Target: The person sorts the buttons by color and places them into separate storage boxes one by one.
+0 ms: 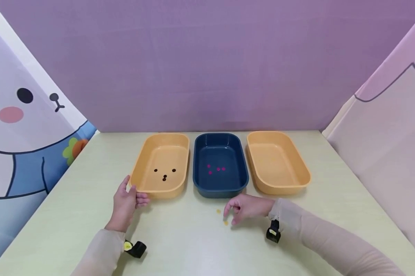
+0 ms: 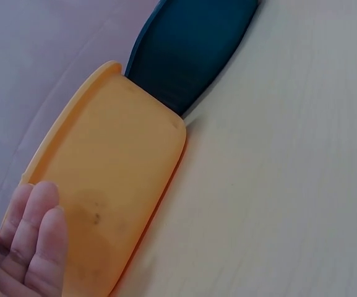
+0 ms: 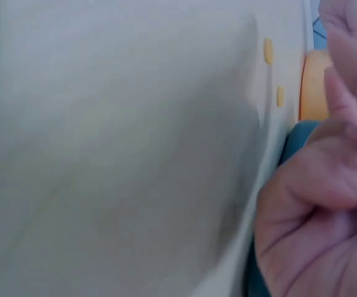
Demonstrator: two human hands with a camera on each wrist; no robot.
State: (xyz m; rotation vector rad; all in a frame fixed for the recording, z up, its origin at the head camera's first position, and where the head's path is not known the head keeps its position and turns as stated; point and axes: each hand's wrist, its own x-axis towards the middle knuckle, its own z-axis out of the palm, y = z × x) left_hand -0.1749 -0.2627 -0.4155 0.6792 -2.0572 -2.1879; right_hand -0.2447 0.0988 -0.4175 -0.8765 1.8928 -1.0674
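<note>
My left hand [image 1: 126,203] is at the near left corner of the left yellow tray [image 1: 181,161], its fingers fairly straight beside the tray's outer wall. In the left wrist view those fingers [image 2: 48,241] overlap the tray; whether they touch it I cannot tell. My right hand [image 1: 245,207] hovers low over the table before the blue tray [image 1: 220,194], thumb and index finger apart with nothing visible between them. Close to those fingertips lie a small yellow piece [image 1: 226,222] and, slightly farther off, another yellow piece [image 1: 218,211].
Several small black button-like pieces [image 1: 165,176] lie in the left tray, several pink ones [image 1: 218,169] in the blue tray. A second yellow tray [image 1: 305,178] stands at right; its contents are indistinct. A purple cloth [image 1: 207,69] rises behind the pale table [image 1: 180,237].
</note>
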